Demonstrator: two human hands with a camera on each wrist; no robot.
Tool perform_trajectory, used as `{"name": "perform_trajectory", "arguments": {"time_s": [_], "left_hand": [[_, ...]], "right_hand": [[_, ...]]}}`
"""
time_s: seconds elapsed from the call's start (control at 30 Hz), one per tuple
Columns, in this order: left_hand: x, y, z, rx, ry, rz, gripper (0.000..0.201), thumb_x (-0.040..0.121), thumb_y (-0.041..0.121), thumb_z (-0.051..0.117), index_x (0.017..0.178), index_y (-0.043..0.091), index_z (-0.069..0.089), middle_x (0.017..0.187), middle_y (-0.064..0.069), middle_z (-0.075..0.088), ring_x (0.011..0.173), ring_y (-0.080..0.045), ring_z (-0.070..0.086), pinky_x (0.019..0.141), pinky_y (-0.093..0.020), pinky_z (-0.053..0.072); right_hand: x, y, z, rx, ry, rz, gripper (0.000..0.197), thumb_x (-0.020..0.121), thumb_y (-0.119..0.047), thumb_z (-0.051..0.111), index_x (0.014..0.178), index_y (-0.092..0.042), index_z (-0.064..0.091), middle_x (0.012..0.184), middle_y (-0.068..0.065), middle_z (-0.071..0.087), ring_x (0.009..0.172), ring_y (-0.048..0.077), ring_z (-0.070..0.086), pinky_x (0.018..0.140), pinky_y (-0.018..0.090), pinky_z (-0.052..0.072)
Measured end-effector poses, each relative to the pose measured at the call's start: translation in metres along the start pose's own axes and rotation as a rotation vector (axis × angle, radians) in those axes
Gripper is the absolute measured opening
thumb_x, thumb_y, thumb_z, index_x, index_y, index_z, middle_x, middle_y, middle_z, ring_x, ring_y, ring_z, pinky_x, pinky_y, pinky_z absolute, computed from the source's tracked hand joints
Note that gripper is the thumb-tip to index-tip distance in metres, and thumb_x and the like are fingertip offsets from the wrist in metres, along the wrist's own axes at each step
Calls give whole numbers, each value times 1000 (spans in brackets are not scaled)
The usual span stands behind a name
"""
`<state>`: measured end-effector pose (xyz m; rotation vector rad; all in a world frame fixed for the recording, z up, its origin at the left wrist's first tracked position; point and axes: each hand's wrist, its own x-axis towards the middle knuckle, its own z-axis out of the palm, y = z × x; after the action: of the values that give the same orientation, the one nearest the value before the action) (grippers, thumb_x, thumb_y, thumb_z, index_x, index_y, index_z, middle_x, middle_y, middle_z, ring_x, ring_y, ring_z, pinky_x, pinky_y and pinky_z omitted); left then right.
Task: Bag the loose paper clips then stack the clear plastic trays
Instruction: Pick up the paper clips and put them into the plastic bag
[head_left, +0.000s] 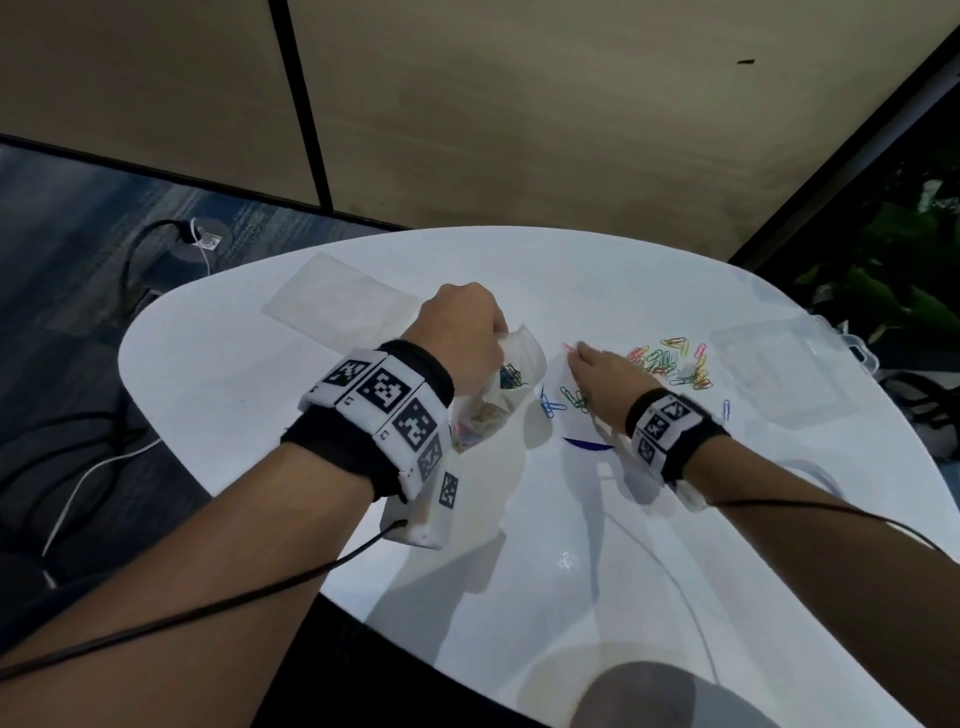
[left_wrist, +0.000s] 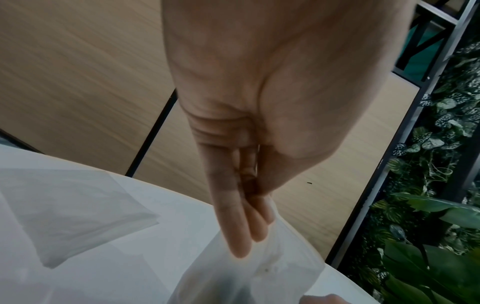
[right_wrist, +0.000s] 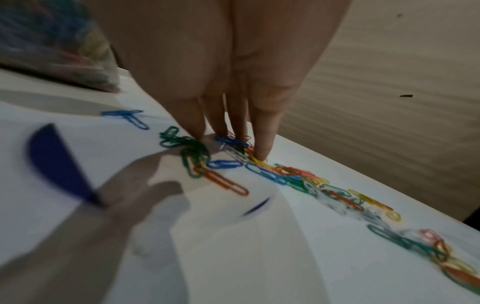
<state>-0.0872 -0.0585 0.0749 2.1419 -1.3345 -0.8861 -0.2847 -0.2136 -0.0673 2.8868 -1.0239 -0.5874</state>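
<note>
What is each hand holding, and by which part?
The left hand pinches the clear bag by its top edge. The right hand holds nothing; its fingers press on loose paper clips.

Your head view is dim overall, yet the white counter stays the brightest surface, with a small glare spot near its front edge. Light falls from above: your forearms throw soft grey shadows toward you. The wide lens bends the wall lines and the counter's rim at the edges. Your left wrist view is fairly sharp on the left hand, softer on the bag. Your right wrist view smears the paper clips toward the lower corner, and the right hand casts a broad shadow.
</note>
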Motion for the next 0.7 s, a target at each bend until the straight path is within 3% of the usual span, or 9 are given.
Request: {"name": "perform_trajectory", "arguments": {"time_s": [0.07,0.13,0.23,0.37,0.47,0.53,0.6,0.7], "left_hand": [[-3,3,0,8,-9,7,37,90,-6,49,118,6,72,101,-16,72,96,-35,71,86,-42,61],[-5,4,0,15,-16,8,36,90,-6,49,115,5,73,97,-15,72,93,-34,71,85,-42,62],[-6,4,-2,31,-25,10,36,88,-8,49,110,3,75,95,-17,72,91,-35,71,83,-42,62],[-9,3,-3,32,-24,10,35,89,-7,49,110,3,74,95,-17,73,91,-35,72,83,-43,62],[-9,5,-3,31,-21,9,34,88,-8,48,107,1,75,90,-17,73,88,-35,72,81,-44,63],[-8,6,-1,32,-22,9,34,88,-8,49,108,2,75,89,-14,72,89,-34,72,82,-43,63],[-7,8,0,32,-27,11,34,89,-7,49,108,2,74,88,-14,72,89,-35,72,83,-44,62],[-7,9,3,27,-33,12,33,86,-9,48,102,1,76,84,-16,72,86,-37,72,81,-44,63]], "right_hand": [[-11,-7,-1,-41,30,12,49,85,-1,55,133,-1,47,135,12,48,108,29,58,90,34,51],[-18,-11,-5,-56,19,46,28,88,-1,51,114,-2,61,117,13,59,100,29,62,83,34,51],[-22,-4,-16,14,41,141,21,89,-4,53,97,-8,72,100,8,69,91,26,66,82,32,55],[-29,23,-24,608,147,425,7,79,-11,74,81,-13,80,78,-3,73,80,14,67,84,24,53],[-43,31,-37,1123,203,569,7,73,-9,81,77,-13,79,79,2,76,77,16,73,86,31,58],[-53,18,-61,1455,254,511,7,76,-2,78,83,-3,77,89,16,75,78,22,73,84,32,59],[-64,0,-88,1704,290,370,13,80,3,72,93,7,71,95,20,72,78,23,71,78,23,59],[-76,-30,-118,1797,284,197,14,82,6,69,96,9,70,93,18,72,77,20,71,76,21,58]]}}
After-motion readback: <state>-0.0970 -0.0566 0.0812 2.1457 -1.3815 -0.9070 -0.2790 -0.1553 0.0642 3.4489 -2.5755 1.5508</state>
